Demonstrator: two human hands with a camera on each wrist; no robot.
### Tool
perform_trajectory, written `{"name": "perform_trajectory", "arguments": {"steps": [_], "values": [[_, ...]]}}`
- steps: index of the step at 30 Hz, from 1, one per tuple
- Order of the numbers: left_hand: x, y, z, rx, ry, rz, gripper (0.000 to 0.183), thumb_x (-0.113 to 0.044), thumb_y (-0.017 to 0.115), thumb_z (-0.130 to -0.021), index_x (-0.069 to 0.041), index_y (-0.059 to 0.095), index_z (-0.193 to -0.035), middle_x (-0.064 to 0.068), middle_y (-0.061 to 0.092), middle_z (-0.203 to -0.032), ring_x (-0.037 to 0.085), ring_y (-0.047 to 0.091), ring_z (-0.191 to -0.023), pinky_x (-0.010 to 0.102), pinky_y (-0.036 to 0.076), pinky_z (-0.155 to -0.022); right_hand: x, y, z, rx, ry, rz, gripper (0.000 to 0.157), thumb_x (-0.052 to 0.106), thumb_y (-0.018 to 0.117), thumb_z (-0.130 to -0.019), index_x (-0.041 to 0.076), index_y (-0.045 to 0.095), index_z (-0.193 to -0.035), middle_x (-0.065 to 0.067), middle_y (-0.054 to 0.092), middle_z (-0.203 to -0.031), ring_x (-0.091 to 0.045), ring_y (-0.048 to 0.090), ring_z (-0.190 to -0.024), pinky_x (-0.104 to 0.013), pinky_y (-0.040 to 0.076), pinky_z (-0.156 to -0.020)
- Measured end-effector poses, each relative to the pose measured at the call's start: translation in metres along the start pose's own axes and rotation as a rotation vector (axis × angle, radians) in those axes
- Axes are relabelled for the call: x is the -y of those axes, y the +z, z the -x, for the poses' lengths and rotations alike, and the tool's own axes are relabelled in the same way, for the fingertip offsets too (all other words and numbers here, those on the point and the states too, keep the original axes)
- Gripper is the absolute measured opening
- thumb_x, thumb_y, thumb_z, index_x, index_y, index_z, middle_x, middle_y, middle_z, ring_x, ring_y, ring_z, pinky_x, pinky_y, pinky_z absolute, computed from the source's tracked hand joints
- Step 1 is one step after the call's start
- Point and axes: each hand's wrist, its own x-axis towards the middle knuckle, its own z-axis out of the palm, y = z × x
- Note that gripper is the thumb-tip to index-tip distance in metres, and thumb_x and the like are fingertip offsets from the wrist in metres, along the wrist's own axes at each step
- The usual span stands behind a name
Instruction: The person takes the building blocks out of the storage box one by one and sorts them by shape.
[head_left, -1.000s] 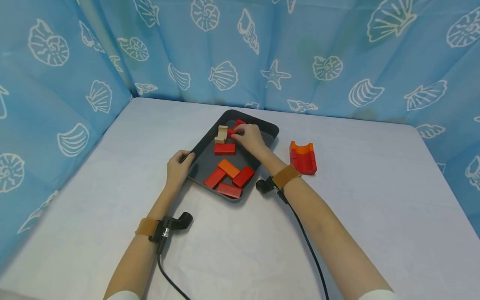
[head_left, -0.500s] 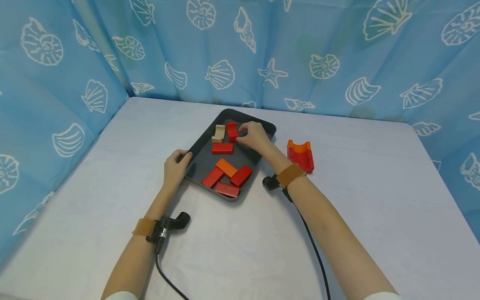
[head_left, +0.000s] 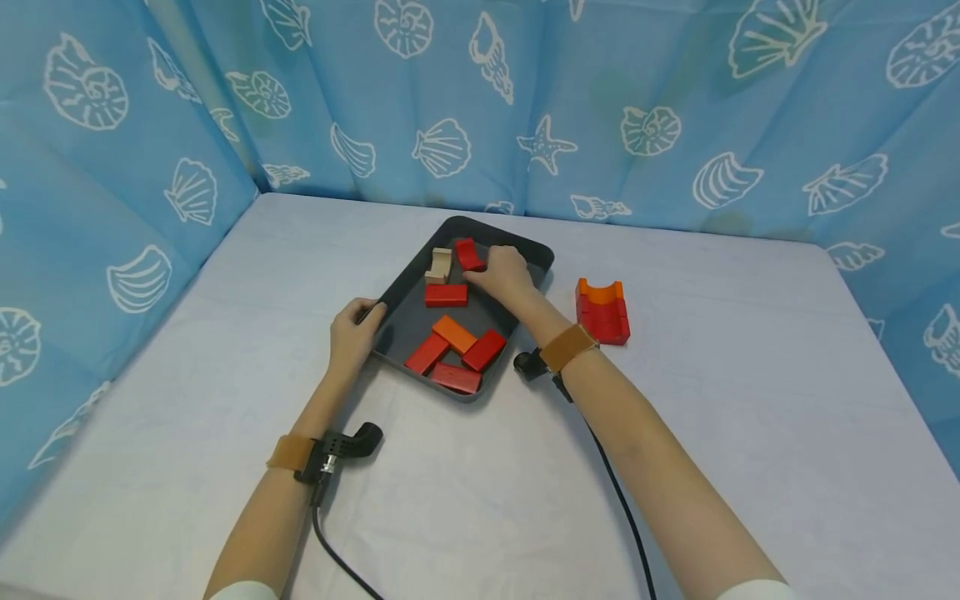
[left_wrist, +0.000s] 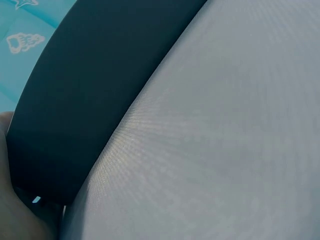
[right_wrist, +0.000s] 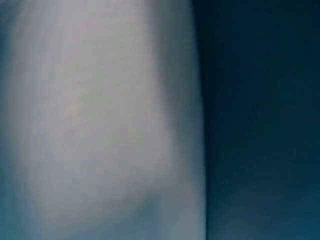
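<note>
My left hand (head_left: 352,337) grips the left rim of a dark grey tray (head_left: 408,321), thumb over the edge. In the left wrist view the tray's outer wall (left_wrist: 100,85) fills the upper left, with part of the hand (left_wrist: 15,210) beside it. Over the tray's far right part, my right hand (head_left: 506,277) pinches the near end of a red block (head_left: 469,253) with a hollowed top; its thumb hides that end. Left of this block is a pale wooden block (head_left: 439,265), also hollowed. A flat red block (head_left: 446,296) lies just below it.
Several blocks lie at the tray's near end, among them an orange block (head_left: 453,333) and a red block (head_left: 483,351). Right of the tray, red and orange blocks form a channel-shaped stack (head_left: 603,312) on the white-covered table (head_left: 720,375). A shell-patterned blue curtain (head_left: 480,83) hangs behind.
My right hand drew back slightly to the right from the red hollowed block, then came back onto its near end. The block has turned a little. My left hand keeps its grip on the tray.
</note>
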Motion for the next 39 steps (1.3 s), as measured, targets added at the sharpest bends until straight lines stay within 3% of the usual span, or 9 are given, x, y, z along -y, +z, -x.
{"name": "perform_trajectory", "arguments": {"steps": [4, 14, 25, 39], "values": [[0.001, 0.000, 0.000, -0.003, -0.003, 0.004, 0.026, -0.019, 0.055, -0.087, 0.004, 0.061, -0.098, 0.018, 0.060, -0.098, 0.025, 0.052, -0.088, 0.033, 0.037, -0.079, -0.004, 0.000, -0.001, 0.001, 0.018, -0.041, 0.035, 0.033, 0.066, -0.080, 0.001, 0.053, -0.071, -0.005, 0.043, -0.062, -0.018, 0.043, -0.060, -0.027, 0.032, -0.053], [0.008, 0.008, 0.005, 0.025, -0.033, 0.004, 0.028, -0.020, 0.054, -0.087, 0.005, 0.060, -0.099, 0.019, 0.060, -0.100, 0.027, 0.053, -0.092, 0.034, 0.038, -0.079, -0.015, 0.002, 0.006, -0.004, 0.004, -0.091, 0.033, 0.025, 0.066, -0.081, -0.005, 0.058, -0.092, -0.015, 0.057, -0.086, -0.023, 0.051, -0.077, -0.032, 0.042, -0.068], [0.004, 0.004, 0.003, 0.006, -0.034, -0.010, 0.028, -0.020, 0.054, -0.087, 0.004, 0.060, -0.099, 0.018, 0.060, -0.100, 0.026, 0.052, -0.088, 0.033, 0.037, -0.076, -0.014, -0.007, 0.011, -0.186, -0.111, -0.311, 0.024, 0.013, 0.068, -0.077, -0.004, 0.062, -0.092, -0.014, 0.062, -0.085, -0.022, 0.055, -0.077, -0.031, 0.045, -0.069], [0.000, 0.001, -0.001, 0.012, -0.018, 0.016, 0.027, -0.020, 0.055, -0.087, 0.004, 0.060, -0.099, 0.017, 0.060, -0.098, 0.023, 0.051, -0.087, 0.030, 0.037, -0.077, -0.020, -0.012, 0.007, -0.128, -0.056, -0.522, 0.027, 0.008, 0.070, -0.076, -0.004, 0.063, -0.099, -0.015, 0.063, -0.094, -0.023, 0.058, -0.084, -0.029, 0.045, -0.074]]}}
